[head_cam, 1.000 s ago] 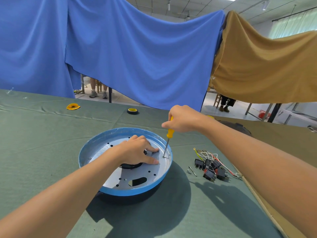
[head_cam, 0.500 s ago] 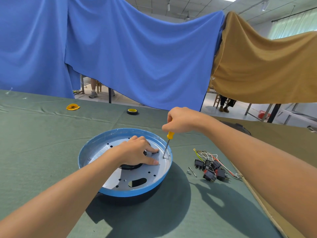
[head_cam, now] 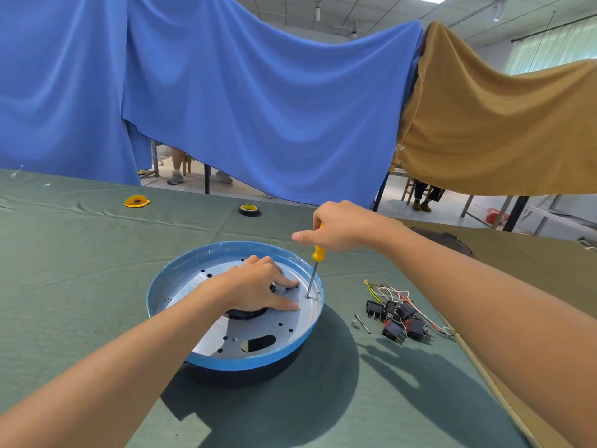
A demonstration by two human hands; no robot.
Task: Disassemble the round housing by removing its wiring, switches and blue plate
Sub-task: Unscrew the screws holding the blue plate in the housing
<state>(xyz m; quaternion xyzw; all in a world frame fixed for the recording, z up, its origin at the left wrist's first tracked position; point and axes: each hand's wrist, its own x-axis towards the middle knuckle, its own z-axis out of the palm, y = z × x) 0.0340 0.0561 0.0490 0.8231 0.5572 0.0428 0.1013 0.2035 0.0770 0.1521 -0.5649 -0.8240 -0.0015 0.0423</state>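
The round housing with its blue rim sits on the green table cover, dark underside hidden. Inside lies the pale blue plate with holes and an oval slot. My left hand rests flat on the plate over the black centre hub, fingers straight. My right hand grips the yellow handle of a screwdriver, index finger pointing left. The screwdriver tip stands on a screw near the plate's right edge. The removed black switches with their wiring lie on the table to the right.
A loose screw and a small spacer lie between the housing and the switches. A black-and-yellow tape roll and a yellow object sit farther back. Blue and tan cloths hang behind the table. A tan board edge runs along the right.
My right hand has shifted on the screwdriver handle and its index finger now sticks out to the left. The left hand and the housing have stayed in place.
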